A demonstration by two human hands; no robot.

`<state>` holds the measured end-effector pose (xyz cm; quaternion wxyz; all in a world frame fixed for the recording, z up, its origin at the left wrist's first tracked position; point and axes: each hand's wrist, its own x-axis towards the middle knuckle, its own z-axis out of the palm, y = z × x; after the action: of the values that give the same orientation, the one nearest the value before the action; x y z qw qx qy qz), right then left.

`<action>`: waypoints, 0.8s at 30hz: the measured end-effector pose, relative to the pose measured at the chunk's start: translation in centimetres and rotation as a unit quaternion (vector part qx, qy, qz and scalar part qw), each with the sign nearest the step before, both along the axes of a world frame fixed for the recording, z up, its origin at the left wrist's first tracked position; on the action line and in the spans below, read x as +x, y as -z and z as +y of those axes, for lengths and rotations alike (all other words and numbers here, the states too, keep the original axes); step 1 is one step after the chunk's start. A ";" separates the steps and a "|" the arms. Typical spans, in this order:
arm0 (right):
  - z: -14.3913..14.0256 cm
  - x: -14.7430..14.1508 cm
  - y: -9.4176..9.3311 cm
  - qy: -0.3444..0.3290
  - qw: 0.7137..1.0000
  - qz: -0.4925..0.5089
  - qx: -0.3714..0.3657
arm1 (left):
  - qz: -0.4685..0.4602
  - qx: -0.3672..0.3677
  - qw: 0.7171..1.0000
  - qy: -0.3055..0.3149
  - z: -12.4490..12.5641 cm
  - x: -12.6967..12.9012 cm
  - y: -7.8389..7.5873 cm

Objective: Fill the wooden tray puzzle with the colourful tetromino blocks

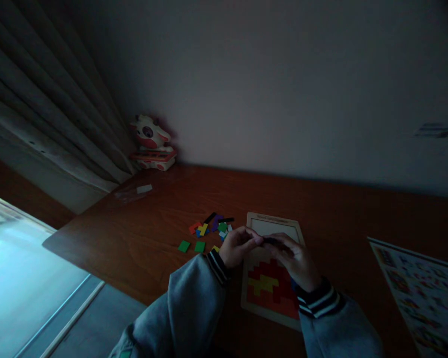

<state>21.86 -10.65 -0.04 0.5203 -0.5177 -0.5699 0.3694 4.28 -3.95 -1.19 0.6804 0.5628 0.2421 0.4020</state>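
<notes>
Left hand and right hand meet fingertip to fingertip, pinching a small dark puzzle piece between them above the wooden-framed puzzle board on the reddish-brown wooden bench. Loose coloured flat puzzle pieces lie just left of the board.

The hands hide part of the puzzle board; the held piece is too dark to identify.

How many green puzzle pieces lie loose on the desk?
3 that I can see: two green pieces side by side at the front of the scatter, and one in the pile behind them. The picture is dark, so more may be hidden in the pile.
</notes>
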 end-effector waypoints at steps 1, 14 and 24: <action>0.1 0.1 0.1 0.014 1.000 0.010 -0.009 | 0.009 0.012 1.000 -0.013 0.0 0.0 0.0; 0.8 3.0 1.8 0.263 0.942 0.206 -0.042 | 0.431 0.528 0.711 -0.171 5.1 -9.8 0.0; 0.7 3.3 1.5 0.284 0.936 0.204 -0.036 | 0.510 0.478 0.695 -0.167 5.9 -12.1 1.1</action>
<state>25.16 -9.96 -1.53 0.6897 -0.5899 -0.2666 0.3243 -7.84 1.99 -2.27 0.0130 0.8815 0.4169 0.2212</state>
